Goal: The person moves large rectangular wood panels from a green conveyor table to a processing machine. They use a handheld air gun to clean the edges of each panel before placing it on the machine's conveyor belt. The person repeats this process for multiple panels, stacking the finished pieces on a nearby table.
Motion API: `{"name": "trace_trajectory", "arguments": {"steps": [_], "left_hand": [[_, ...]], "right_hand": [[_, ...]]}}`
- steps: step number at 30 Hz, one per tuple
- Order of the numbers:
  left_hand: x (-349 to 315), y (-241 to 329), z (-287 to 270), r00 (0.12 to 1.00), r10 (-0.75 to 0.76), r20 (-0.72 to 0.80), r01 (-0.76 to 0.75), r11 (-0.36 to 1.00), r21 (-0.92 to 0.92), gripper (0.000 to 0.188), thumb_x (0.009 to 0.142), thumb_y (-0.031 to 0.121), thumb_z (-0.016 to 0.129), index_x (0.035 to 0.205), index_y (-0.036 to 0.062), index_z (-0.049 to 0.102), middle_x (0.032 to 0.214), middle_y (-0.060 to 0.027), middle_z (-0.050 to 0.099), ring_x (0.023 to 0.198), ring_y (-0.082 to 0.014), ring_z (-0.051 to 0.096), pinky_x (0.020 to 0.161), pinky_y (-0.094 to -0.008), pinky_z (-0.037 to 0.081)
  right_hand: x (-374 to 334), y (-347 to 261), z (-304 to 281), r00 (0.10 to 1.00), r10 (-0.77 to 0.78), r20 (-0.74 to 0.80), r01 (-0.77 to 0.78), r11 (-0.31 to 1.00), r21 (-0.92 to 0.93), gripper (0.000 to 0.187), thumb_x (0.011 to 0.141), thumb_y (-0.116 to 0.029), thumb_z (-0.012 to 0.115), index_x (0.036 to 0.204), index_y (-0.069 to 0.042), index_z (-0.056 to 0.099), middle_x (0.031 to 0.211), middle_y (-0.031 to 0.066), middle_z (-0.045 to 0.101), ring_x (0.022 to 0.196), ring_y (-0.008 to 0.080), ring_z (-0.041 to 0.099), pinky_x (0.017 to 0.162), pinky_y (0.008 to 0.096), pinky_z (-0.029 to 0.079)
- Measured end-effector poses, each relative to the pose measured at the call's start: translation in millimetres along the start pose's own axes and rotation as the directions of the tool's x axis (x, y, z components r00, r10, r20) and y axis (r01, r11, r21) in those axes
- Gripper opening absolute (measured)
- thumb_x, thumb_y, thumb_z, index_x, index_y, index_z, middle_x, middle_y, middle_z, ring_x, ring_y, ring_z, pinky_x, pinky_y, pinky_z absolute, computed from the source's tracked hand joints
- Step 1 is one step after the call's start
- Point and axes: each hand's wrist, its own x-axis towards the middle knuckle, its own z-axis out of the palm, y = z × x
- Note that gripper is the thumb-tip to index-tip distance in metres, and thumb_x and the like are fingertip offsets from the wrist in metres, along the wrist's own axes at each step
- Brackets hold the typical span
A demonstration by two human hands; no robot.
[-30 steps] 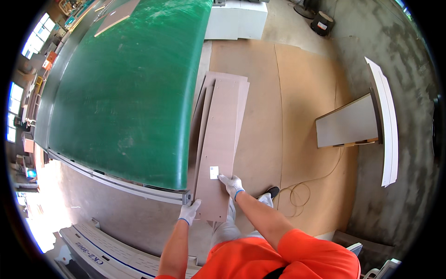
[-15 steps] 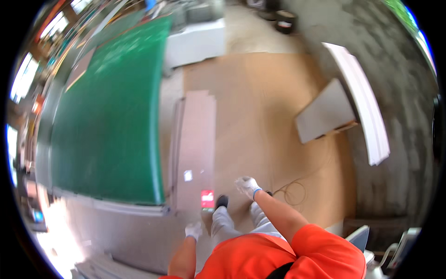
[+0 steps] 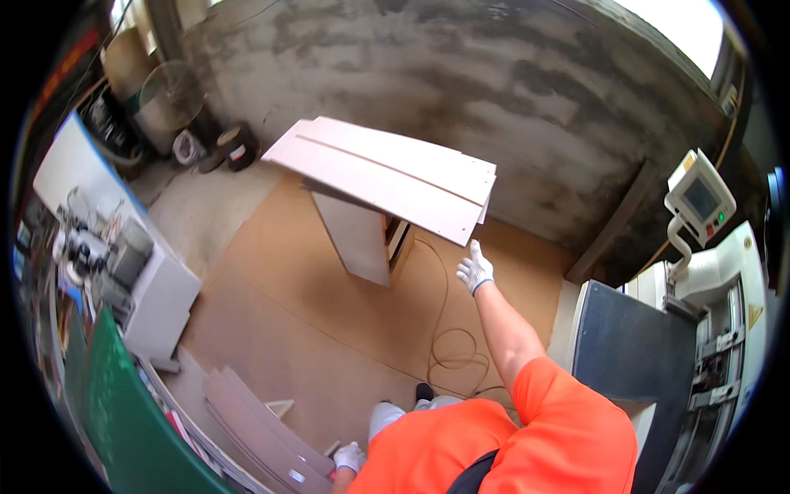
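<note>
My right hand (image 3: 475, 269), in a white knit glove with a blue cuff, reaches forward with its thumb raised and fingers apart, holding nothing. Just beyond it is the near corner of some long white panels (image 3: 387, 169), stacked with their edges offset. A narrow groove runs along the top one, and small holes show near its end. Whether my fingertips touch the corner, I cannot tell. The panels rest on an upright pale board stand (image 3: 354, 239). Low by my left side, my gloved left hand (image 3: 350, 456) hangs loosely open, beside a stack of brownish panels (image 3: 259, 428).
A coiled hose (image 3: 457, 350) lies on the brown floor sheet (image 3: 288, 329) ahead of my feet. At right stands a machine with a dark table (image 3: 634, 346) and a control screen (image 3: 699, 198). A green-topped table (image 3: 123, 412) is at lower left; a concrete wall (image 3: 461, 90) rises behind.
My view has swung right, bringing the white panels ahead of me and the machine into sight. My right arm has stretched out toward the panels' corner. My left hand stays low.
</note>
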Motion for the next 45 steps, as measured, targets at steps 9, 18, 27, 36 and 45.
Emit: {"name": "trace_trajectory", "arguments": {"steps": [9,18,27,36,45], "left_hand": [[161,227,-265,0.999,0.014,0.032,0.024,0.387,-0.922,0.03,0.095,0.008,0.054,0.068,0.0188,0.047,0.057,0.0017,0.038,0.04,-0.0141,0.036,0.035,-0.0345,0.027],[231,474,-341,0.89,0.446,-0.099,-0.118,0.015,-0.993,0.035,0.096,0.034,0.067,0.112,0.0054,0.056,0.109,-0.0145,0.057,0.1,-0.0293,0.056,0.088,-0.0467,0.042],[227,498,-211,0.784,0.61,0.117,0.044,0.134,-0.99,0.043,0.088,0.019,0.07,0.125,-0.003,0.063,0.122,-0.0151,0.067,0.114,-0.0325,0.063,0.103,-0.0508,0.053],[-34,498,92,0.531,0.672,0.517,0.284,0.433,-0.855,0.04,0.09,0.013,0.071,0.127,-0.0006,0.061,0.124,-0.0133,0.067,0.118,-0.0302,0.061,0.111,-0.0493,0.047],[-173,510,164,0.466,0.41,0.784,0.08,0.863,-0.499,0.022,0.098,0.016,0.061,0.115,0.0016,0.06,0.1,-0.0144,0.068,0.085,-0.0259,0.068,0.075,-0.0405,0.06]], "right_hand": [[-41,32,44,0.991,-0.046,0.124,0.026,0.987,0.156,0.017,0.098,-0.017,0.067,0.103,-0.001,0.064,0.085,0.0127,0.069,0.067,0.024,0.069,0.052,0.0359,0.057],[-198,78,-156,0.982,-0.081,-0.171,0.159,0.844,0.512,0.033,0.094,-0.013,0.067,0.124,-0.003,0.057,0.12,0.0143,0.063,0.114,0.0332,0.064,0.085,0.0504,0.059],[-336,79,-376,0.559,0.036,-0.828,0.754,0.392,0.527,0.039,0.088,-0.016,0.071,0.126,-0.011,0.062,0.12,0.0088,0.066,0.115,0.0298,0.062,0.1,0.0488,0.051],[-313,50,-538,0.414,0.05,-0.909,0.688,0.637,0.348,0.042,0.087,-0.005,0.076,0.124,-0.002,0.057,0.121,0.0126,0.064,0.106,0.0269,0.062,0.09,0.0468,0.052],[-348,45,-734,0.184,-0.21,-0.96,0.78,0.626,0.012,0.067,0.084,0.005,0.072,0.142,0.005,0.039,0.131,0.0183,0.06,0.117,0.0298,0.061,0.105,0.0412,0.049]]}}
